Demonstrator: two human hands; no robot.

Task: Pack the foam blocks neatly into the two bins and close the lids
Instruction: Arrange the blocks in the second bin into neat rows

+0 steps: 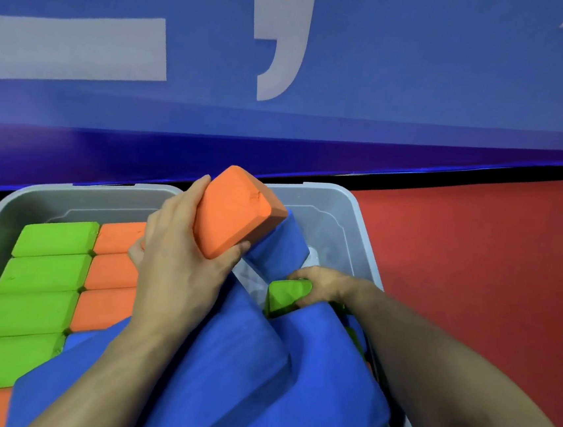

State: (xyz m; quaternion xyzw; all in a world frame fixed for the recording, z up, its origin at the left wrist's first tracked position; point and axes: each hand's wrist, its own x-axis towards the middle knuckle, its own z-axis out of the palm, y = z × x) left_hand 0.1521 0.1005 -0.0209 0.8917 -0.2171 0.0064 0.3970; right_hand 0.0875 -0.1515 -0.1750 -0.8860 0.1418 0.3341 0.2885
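The left hand (178, 272) grips an orange foam block (237, 210), fingers curled along its far edge and thumb under its near corner; the block is tilted and raised above the gap between two grey plastic bins, at about 12 o'clock from the hand. The right hand (323, 286) reaches into the right bin (351, 220) and holds the end of a green foam block (287, 295), fingers wrapped round its far side; that block stands low inside the bin, at 9 o'clock from the hand, half hidden by blue blocks.

The left bin (9, 207) holds a neat layer: a column of green blocks (39, 286) lying side by side along its 9 o'clock side, and a column of orange blocks (112, 272) touching them at 3 o'clock. A large blue foam block (224, 362) lies slanted over the near edges of both bins, under the left forearm; another blue block (333, 373) lies over the right bin under the right forearm; a third blue block (278, 251) leans upright in the right bin just beneath the orange block. Both bins sit on a red floor (474, 266); a blue banner with pale lettering (388, 86) stands behind them at 12 o'clock.
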